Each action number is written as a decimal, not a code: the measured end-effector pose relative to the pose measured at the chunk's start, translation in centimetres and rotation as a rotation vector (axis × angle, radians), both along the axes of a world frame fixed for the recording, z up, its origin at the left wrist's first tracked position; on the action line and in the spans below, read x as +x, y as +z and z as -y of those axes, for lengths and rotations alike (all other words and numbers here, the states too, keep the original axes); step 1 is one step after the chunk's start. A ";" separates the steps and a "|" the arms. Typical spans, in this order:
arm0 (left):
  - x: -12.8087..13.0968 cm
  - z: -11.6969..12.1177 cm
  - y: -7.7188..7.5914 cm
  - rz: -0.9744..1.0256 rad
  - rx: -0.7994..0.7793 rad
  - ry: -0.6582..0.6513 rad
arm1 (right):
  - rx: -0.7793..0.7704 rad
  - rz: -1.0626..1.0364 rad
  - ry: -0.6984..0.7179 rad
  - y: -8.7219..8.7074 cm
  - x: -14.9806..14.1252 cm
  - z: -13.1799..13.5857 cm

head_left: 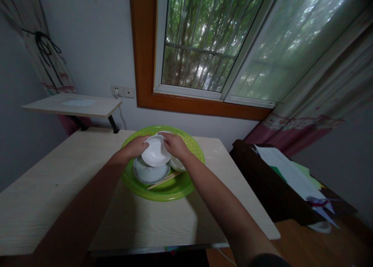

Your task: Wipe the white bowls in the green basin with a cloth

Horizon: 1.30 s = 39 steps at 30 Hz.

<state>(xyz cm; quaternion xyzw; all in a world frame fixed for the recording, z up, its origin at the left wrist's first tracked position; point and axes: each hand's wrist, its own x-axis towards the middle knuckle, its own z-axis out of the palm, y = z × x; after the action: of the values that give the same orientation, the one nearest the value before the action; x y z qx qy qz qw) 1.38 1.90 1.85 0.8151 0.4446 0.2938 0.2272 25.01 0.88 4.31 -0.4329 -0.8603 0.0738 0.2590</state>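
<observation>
A white bowl (156,152) is tilted toward me, gripped at its rim from both sides. My left hand (136,146) is closed on its left edge, and my right hand (175,144) is closed on its upper right edge. Beneath and in front of the bowl lies a pale plate (150,174) with a faint pattern. Another white dish (177,164) shows partly behind my right hand, and a further white rim (163,132) peeks out at the back. Light wooden chopsticks (163,180) lie beside the plate. All this is inside a large green basin (163,197).
The basin stands on a pale wooden table (163,224). A small raised shelf (72,106) is at the table's back left. Behind are a wall socket (118,91) and a barred window (204,45). To the right, papers (285,170) lie on a dark brown piece of furniture (262,181).
</observation>
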 end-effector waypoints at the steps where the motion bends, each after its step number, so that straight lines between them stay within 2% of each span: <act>1: 0.0 0.0 0.0 -0.011 -0.001 -0.006 | -0.001 0.000 0.011 0.0 0.0 0.0; 8: 0.1 0.1 0.1 -0.076 -0.025 -0.029 | 0.008 0.035 0.025 -0.4 -0.1 -0.1; 14: 0.4 0.6 0.7 -0.134 -0.034 -0.041 | 0.000 0.127 0.017 0.2 -0.3 0.1; 18: 0.5 0.6 1.1 -0.106 -0.035 -0.021 | 0.006 0.111 -0.015 0.4 -0.5 0.2; 21: 0.5 0.7 1.4 -0.025 -0.018 -0.020 | 0.031 0.041 -0.086 0.2 -0.6 0.0; 26: 0.6 0.9 1.8 0.152 0.024 0.012 | 0.041 -0.140 -0.313 -0.1 -0.2 -0.6; 28: 0.5 0.9 1.6 0.191 0.010 0.026 | 0.019 -0.182 -0.348 -0.2 0.0 -1.0; 33: 0.5 0.5 0.8 0.156 0.001 0.023 | -0.031 -0.172 -0.290 -0.7 -0.1 -1.3; 39: 0.6 0.5 0.9 0.163 -0.001 0.057 | -0.031 -0.074 -0.192 -0.4 -0.2 -0.9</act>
<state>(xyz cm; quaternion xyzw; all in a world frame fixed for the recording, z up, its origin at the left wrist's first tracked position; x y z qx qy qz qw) 1.94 1.43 2.79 0.7754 0.4479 0.3653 0.2543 24.81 1.75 3.93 -0.5142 -0.8034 0.0782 0.2898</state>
